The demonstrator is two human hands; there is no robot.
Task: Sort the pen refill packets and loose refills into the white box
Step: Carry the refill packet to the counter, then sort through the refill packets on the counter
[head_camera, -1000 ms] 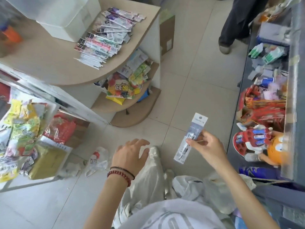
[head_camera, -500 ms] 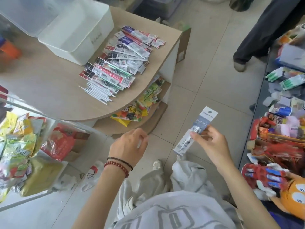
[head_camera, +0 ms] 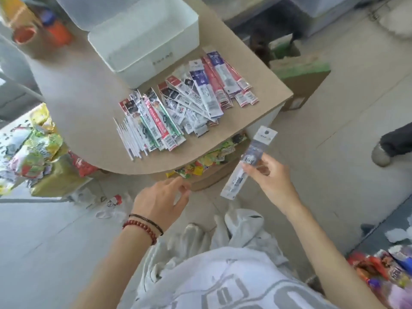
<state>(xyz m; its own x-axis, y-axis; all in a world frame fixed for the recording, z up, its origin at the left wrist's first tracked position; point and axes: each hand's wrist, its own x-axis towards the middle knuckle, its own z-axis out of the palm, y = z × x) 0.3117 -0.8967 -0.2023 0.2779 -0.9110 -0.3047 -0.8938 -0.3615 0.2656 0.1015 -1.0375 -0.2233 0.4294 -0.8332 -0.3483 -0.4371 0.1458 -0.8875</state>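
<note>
The white box stands open on a rounded tan counter. In front of it lie several pen refill packets in a fanned row, and several loose white refills at the row's left end. My right hand pinches one grey-and-white refill packet in the air, right of the counter's edge. My left hand hovers below the counter's front edge, fingers loosely apart and holding nothing.
Snack bags fill a display at the left, and more sweets sit on the shelf under the counter. A cardboard box stands on the floor behind. Another person's shoe is at the right. Toys lie at lower right.
The view has swung toward the counter, so the box and packets now sit closer and more central. My right hand still holds the packet; my left hand has risen toward the counter edge.
</note>
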